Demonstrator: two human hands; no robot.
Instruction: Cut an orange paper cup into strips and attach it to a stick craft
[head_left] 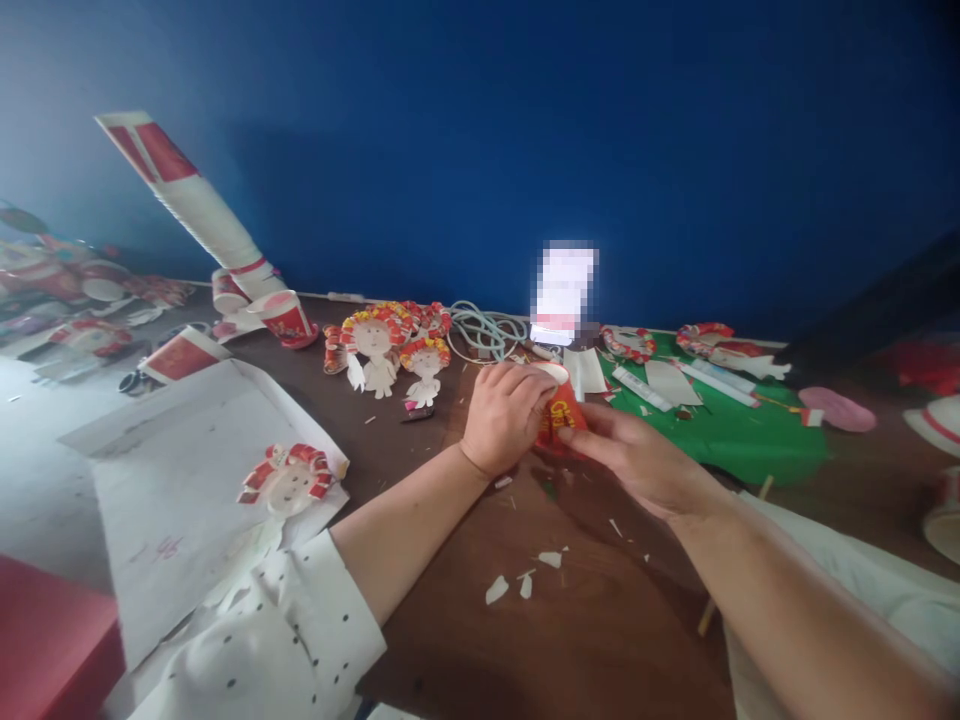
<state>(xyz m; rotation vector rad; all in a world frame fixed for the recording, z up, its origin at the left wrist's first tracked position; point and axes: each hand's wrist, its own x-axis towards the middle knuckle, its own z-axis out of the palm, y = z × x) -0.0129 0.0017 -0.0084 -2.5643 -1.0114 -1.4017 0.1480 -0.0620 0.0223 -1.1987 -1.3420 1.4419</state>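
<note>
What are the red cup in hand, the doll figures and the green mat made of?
Red cup, held by left hand and right hand: likely printed paper, white inside. Doll figures: apparently cut paper, matte white bodies, curled red strips from similar cups. Green mat: flat and matte, paper or felt; cannot tell which.

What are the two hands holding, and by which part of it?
A red paper cup: left hand wraps its rim end, right hand fingers grip its lower side.

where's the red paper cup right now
In the head view the red paper cup sits mid-frame above the brown table, gripped between the left hand and right hand, just left of the green sheet.
</note>
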